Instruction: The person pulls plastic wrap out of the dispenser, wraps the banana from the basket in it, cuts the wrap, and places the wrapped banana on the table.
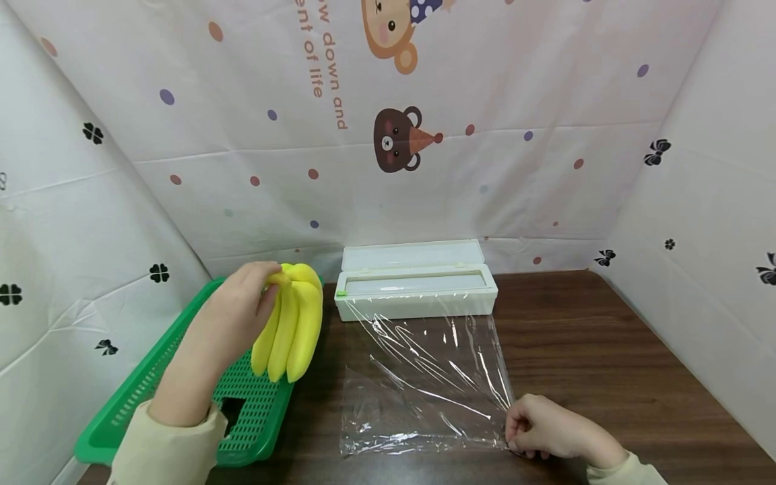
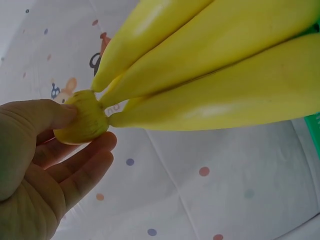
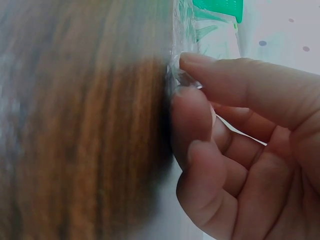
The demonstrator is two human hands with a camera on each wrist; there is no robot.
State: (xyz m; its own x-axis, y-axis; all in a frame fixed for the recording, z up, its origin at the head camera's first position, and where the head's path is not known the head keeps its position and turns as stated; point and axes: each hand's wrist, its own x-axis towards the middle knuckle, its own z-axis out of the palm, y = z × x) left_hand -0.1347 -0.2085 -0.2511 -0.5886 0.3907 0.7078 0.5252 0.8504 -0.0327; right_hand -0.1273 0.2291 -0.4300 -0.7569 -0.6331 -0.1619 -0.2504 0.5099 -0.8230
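A bunch of yellow bananas (image 1: 297, 323) hangs from my left hand (image 1: 239, 313), over the right side of a green basket (image 1: 273, 431). In the left wrist view, thumb and fingers pinch the stem end of the bananas (image 2: 210, 65). Clear plastic wrap (image 1: 424, 384) stretches toward me from a white wrap dispenser box (image 1: 418, 306) across the table. My right hand (image 1: 554, 428) pinches the near right corner of the wrap. The right wrist view shows that edge of the wrap (image 3: 187, 80) between the thumb and fingertip of the right hand (image 3: 240, 135).
The dispenser's lid (image 1: 412, 256) stands raised at the back. Beneath everything lies a dark brown wooden table (image 1: 564, 337). Printed white cloth (image 1: 515, 175) surrounds it at the back and both sides.
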